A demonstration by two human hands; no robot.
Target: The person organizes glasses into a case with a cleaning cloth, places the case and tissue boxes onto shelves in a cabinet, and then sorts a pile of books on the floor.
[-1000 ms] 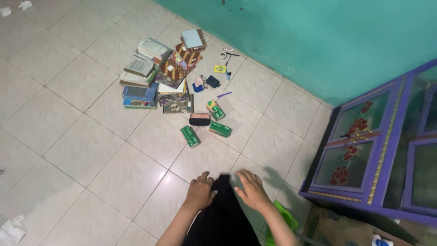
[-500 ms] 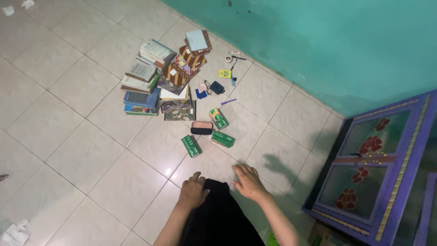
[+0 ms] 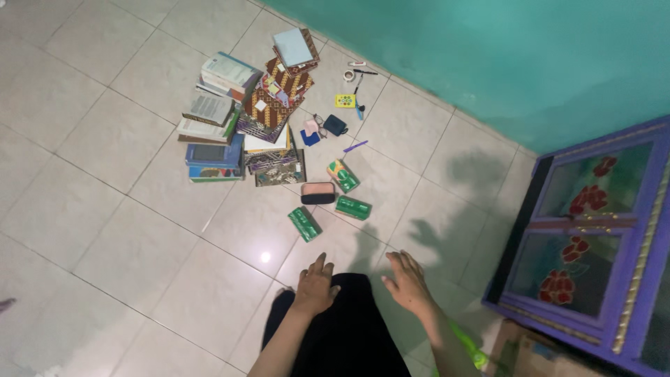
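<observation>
My left hand (image 3: 315, 286) rests flat on black cloth (image 3: 343, 328) over my lap, fingers spread, holding nothing. My right hand (image 3: 407, 283) hovers beside that cloth, fingers apart and empty. Just ahead on the tiled floor lie three green boxes: one nearest my left hand (image 3: 306, 224), one to its right (image 3: 353, 207), one farther back (image 3: 343, 176). A small black and pink case (image 3: 317, 193) lies between them.
A messy pile of books (image 3: 237, 115) and patterned boxes (image 3: 272, 98) sits farther out by the teal wall (image 3: 488, 56). Small items, a tape roll (image 3: 349, 75) and a yellow card (image 3: 344, 100), lie near the wall. A purple glass-door cabinet (image 3: 593, 230) stands at right.
The view has shifted, so the cabinet sits farther right and the pile slightly higher. Both hands have drawn back a little and their fingers have spread.
</observation>
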